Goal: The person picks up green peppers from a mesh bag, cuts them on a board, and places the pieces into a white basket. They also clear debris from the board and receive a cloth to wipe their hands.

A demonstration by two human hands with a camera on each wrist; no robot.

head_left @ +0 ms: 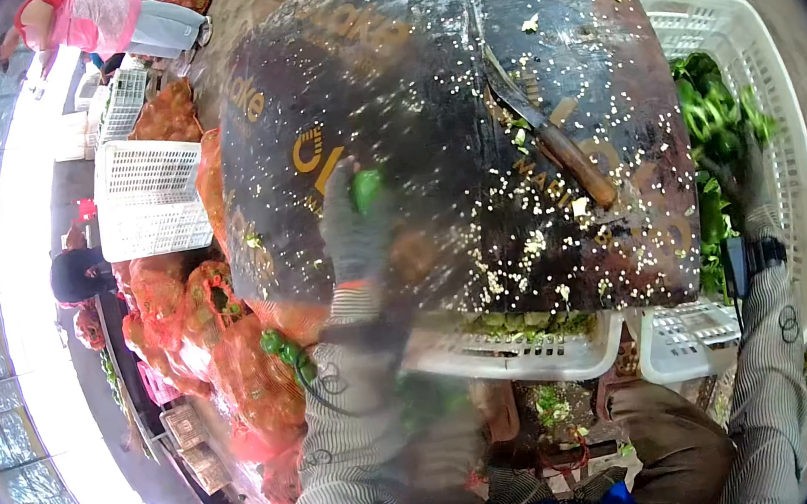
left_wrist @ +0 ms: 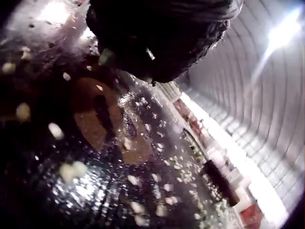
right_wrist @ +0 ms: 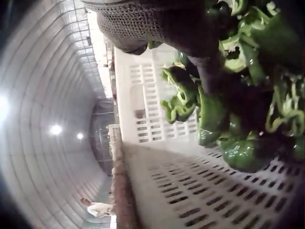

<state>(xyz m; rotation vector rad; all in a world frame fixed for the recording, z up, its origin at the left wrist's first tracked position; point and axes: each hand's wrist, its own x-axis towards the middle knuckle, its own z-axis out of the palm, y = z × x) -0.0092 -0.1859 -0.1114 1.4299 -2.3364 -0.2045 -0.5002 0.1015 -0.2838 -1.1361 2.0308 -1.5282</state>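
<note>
In the head view my gloved left hand [head_left: 356,233] grips a green pepper [head_left: 368,189] above the dark board [head_left: 405,101]; the hand is blurred. The left wrist view shows the dark glove [left_wrist: 157,43] close up over the seed-strewn board [left_wrist: 105,181]. At the right, my gloved right hand [head_left: 747,175] is inside a white crate [head_left: 783,105], among cut green peppers [head_left: 708,104]. In the right wrist view that glove [right_wrist: 152,26] reaches into the pepper pieces [right_wrist: 250,152]; its fingertips are hidden. A knife [head_left: 563,152] with a wooden handle lies on the board.
Two white crates [head_left: 517,354] [head_left: 681,339] stand below the board's near edge. Red net sacks [head_left: 246,362] are piled at the left beside a white crate [head_left: 153,197]. Several small green peppers [head_left: 284,347] lie by my left forearm. A person in pink [head_left: 98,22] is at upper left.
</note>
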